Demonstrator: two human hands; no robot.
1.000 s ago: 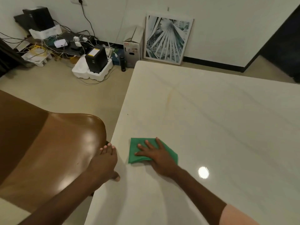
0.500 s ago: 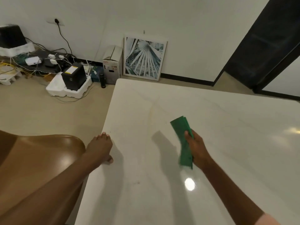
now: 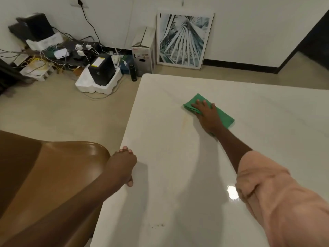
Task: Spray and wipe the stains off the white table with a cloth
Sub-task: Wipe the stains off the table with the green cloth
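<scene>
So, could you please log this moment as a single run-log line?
step: wiping | right hand: flat on green cloth, far part of white table | left hand: resting on table's near-left edge | faint yellowish streak: beside cloth

A brown chair [image 3: 58, 175] sits at my left. A framed palm-leaf print [image 3: 183, 41] leans against the wall beside a cardboard box [image 3: 143, 50]; tangled cables [image 3: 58, 56] clutter the floor.

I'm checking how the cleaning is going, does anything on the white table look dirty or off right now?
Yes. A faint yellowish streak runs down the white marble-look table, just left of the folded green cloth under the right hand. A few small dark specks sit near the table's near edge. Both look like unwiped stains.
</scene>
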